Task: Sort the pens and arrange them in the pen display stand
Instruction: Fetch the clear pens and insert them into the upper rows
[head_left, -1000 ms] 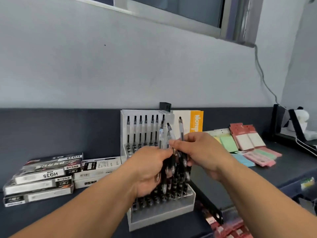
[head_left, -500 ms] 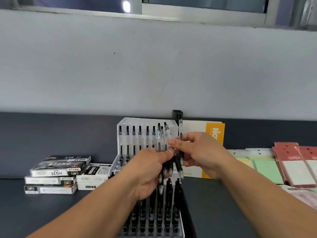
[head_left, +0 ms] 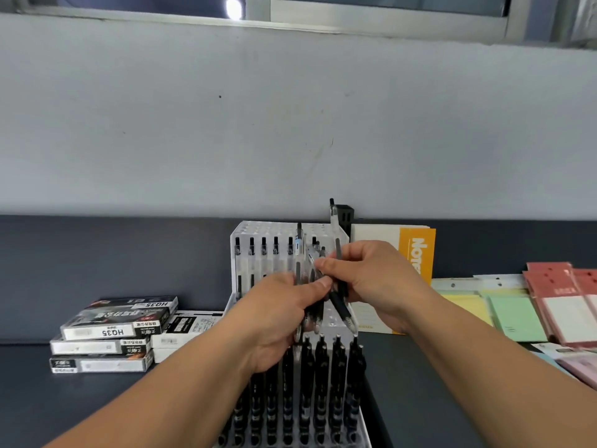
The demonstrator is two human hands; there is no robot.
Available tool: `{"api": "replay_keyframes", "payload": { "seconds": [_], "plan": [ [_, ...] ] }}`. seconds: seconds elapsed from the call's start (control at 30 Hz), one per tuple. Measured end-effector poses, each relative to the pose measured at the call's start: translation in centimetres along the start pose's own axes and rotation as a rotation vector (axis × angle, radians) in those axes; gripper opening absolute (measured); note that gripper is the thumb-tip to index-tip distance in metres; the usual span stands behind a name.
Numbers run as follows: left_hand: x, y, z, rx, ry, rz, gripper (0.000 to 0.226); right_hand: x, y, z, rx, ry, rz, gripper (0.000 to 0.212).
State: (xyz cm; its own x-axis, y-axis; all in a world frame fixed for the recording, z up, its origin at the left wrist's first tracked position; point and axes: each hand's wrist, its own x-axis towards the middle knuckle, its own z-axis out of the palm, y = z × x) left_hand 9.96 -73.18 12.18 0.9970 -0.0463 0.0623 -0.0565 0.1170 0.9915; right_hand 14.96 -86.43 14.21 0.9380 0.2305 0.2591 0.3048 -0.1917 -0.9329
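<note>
- Black pens (head_left: 305,383) fill the front rows of the pen display stand (head_left: 268,228), standing tip-up in tight lines nearest to you.
- Just above those rows, your left hand (head_left: 277,321) is curled round a bundle of pens (head_left: 298,270), held roughly upright over the middle of the stand.
- Your right hand (head_left: 374,279) is over the stand's right side, touching the left hand at the fingertips. Its thumb and forefinger pinch a dark pen (head_left: 340,307), which tilts with its tip pointing down towards the stand's right edge.
- One upright pen (head_left: 333,221) rises behind your right fingers, taller than the stand's back. You cannot tell which hand holds it.
- At the back of the stand, a row of clear pens (head_left: 263,253) with black caps stands upright.
- Left of the stand, stacked pen boxes (head_left: 113,331) marked HQ35 lie on the dark worktop (head_left: 129,409).
- Behind the stand to the right, a notebook (head_left: 416,253) with an orange stripe leans on the wall.
- Further right of the stand lie pastel paper pads (head_left: 513,318).
</note>
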Motion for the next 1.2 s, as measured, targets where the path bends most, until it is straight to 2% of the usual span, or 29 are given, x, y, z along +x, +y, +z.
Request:
{"api": "replay_keyframes", "payload": {
  "seconds": [0.1, 0.2, 0.33, 0.4, 0.47, 0.53, 0.6, 0.67, 0.73, 0.8, 0.93, 1.03, 1.2],
  "plan": [
    [0.6, 0.3, -0.7, 0.183, 0.011, 0.055, 0.016, -0.2, -0.7, 0.1, 0.089, -0.014, 0.006, 0.015],
    [0.7, 0.4, -0.9, 0.299, 0.004, 0.106, 0.015, -0.4, -0.8, 0.4, 0.074, -0.005, -0.02, 0.011],
    [0.7, 0.2, -1.1, 0.458, 0.097, 0.161, 0.014, -0.4, -0.8, 1.1, 0.045, 0.026, -0.061, 0.003],
    [0.9, 0.1, -1.3, 0.483, 0.154, 0.194, 0.021, -0.4, -0.9, 1.5, 0.084, 0.018, -0.065, 0.005],
    [1.0, 0.2, -1.4, 0.465, 0.212, 0.234, 0.016, -0.5, -1.1, 1.9, 0.14, -0.005, -0.054, 0.003],
    [0.8, 0.4, -1.8, 0.504, 0.248, 0.284, 0.012, -0.4, -1.4, 2.1, 0.176, -0.008, -0.037, 0.01],
    [0.6, 0.5, -2.4, 0.584, 0.256, 0.352, 0.012, -0.1, -1.5, 1.9, 0.057, 0.037, -0.035, 0.024],
    [0.4, 0.6, -2.8, 0.662, 0.239, 0.404, 0.03, 0.3, -1.4, 1.6, -0.221, 0.097, -0.065, 0.035],
    [-0.1, 0.6, -3.0, 0.717, 0.212, 0.425, 0.048, 0.5, -1.2, 1.2, -0.353, 0.134, -0.104, 0.042],
    [-0.6, 0.5, -3.2, 0.74, 0.187, 0.421, 0.059, 0.8, -0.7, 0.9, -0.402, 0.148, -0.14, 0.036],
    [-1.0, 0.3, -3.7, 0.792, 0.186, 0.441, 0.071, 1.1, -0.6, 0.1, -0.446, 0.118, -0.12, 0.01],
    [-0.9, 0.2, -4.0, 0.839, 0.194, 0.472, 0.076, 1.0, -1.0, -0.3, -0.485, 0.072, -0.094, 0.011],
    [-0.5, 0.6, -4.0, 0.937, 0.23, 0.547, 0.078, 1.9, -0.9, 0.3, -0.695, 0.13, -0.135, 0.01]
  ]
}}
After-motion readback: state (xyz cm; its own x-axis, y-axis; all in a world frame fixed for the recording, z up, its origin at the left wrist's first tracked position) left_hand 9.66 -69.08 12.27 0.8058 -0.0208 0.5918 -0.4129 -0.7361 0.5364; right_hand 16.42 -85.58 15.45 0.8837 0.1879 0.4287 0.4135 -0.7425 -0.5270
